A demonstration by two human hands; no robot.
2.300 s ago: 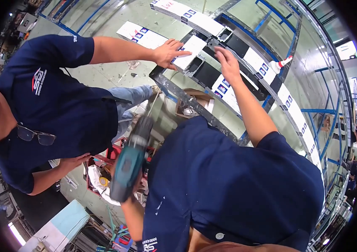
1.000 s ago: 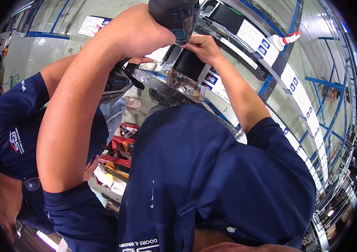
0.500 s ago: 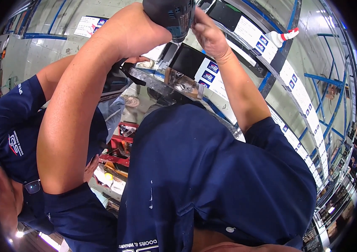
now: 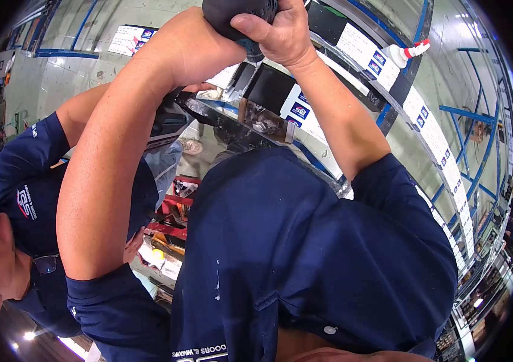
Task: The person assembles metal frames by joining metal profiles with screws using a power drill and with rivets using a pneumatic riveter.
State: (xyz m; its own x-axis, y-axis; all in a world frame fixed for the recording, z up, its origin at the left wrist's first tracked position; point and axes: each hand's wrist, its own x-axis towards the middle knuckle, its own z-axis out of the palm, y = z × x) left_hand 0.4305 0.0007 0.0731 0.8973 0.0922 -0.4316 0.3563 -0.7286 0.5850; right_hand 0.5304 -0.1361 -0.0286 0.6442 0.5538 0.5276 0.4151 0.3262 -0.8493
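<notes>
At the upper edge of the view, the drill [image 4: 226,13] sits over the workpieces, its dark body partly cut off by the frame! The left hand [image 4: 199,51] is closed round it, wrist bent hard, though its fingers are hidden. In comes the right hand [image 4: 280,37] from the other side, thumb spread against the casing; its fingers run off the top, so how far they close, I can't tell. Just below, a black panel [image 4: 267,86] lies beside a white-filmed profile [image 4: 308,123] with blue labels, and under them a box [image 4: 265,119] of loose bits. Left of the drill, a co-worker's hand [image 4: 199,87] reaches in near the bench beam [image 4: 220,117]. Over right, a red-nozzled white bottle [image 4: 396,55] stands well apart.
</notes>
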